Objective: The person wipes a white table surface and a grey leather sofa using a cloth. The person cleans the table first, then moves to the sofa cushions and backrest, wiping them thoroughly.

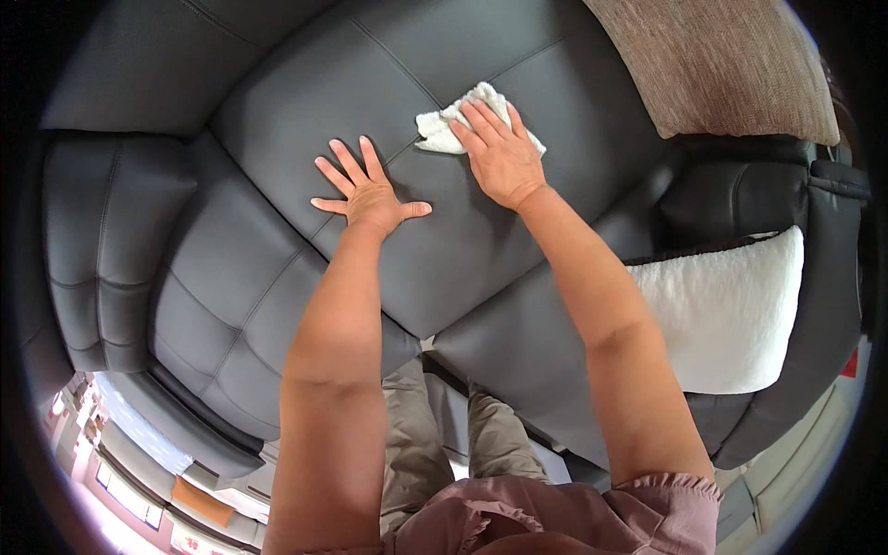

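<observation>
A dark grey leather sofa with stitched seams fills most of the view, and both arms reach out over its corner seat cushion (444,277). My left hand (371,198) rests palm down on that cushion, fingers spread wide, with nothing in it. Farther to the right, my right hand (503,159) lies over a white cloth (437,132) and presses it against the leather. The cloth is bunched, and its edges stick out past the fingers on both sides. Part of it is hidden beneath the palm.
A brown woven cushion (728,62) leans at the upper right. Below it, a fluffy white cushion (728,312) lies on the right seat. Quilted seat sections (236,305) extend to the left. An orange item (201,501) shows in the background at lower left.
</observation>
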The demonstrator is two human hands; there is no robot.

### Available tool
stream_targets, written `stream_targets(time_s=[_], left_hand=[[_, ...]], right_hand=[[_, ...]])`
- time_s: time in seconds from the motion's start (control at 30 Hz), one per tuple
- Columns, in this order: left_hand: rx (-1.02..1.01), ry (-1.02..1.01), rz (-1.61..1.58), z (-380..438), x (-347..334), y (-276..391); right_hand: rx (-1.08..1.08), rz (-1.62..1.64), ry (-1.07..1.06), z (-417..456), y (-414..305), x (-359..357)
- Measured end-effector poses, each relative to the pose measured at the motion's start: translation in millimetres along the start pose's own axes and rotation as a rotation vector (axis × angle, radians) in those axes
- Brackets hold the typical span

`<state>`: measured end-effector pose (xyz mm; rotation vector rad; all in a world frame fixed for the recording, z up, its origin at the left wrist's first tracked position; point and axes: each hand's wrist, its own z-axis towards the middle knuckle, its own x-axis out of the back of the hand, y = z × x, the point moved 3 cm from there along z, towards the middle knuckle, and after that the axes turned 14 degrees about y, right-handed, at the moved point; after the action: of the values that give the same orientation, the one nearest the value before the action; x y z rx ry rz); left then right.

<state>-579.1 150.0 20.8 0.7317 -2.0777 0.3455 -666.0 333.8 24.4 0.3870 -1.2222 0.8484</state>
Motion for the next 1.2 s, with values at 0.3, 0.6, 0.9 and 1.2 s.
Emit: stream_targets(time_s=[0.3,0.6,0.9,1.2], left_hand=[[0.025,-0.029,0.002,1.6,-0.4,0.0],[0.015,-0.048,-0.023,2.5,-1.2,0.2],[0.014,-0.043,-0.028,4.2,-4.9,-2.9],[-0.019,-0.030,-0.055,5.5,-4.7,-4.0]], right_hand=[[-0.149,-0.114,0.023,28.4,53.8,-11.2],[-0.390,-0.142,0.157,43.7,139.2,-24.5],[-0.602,-0.213,-0.039,58.2,229.4,-39.4],[-0.523,-0.194,0.087,56.7,212.2,-27.1]])
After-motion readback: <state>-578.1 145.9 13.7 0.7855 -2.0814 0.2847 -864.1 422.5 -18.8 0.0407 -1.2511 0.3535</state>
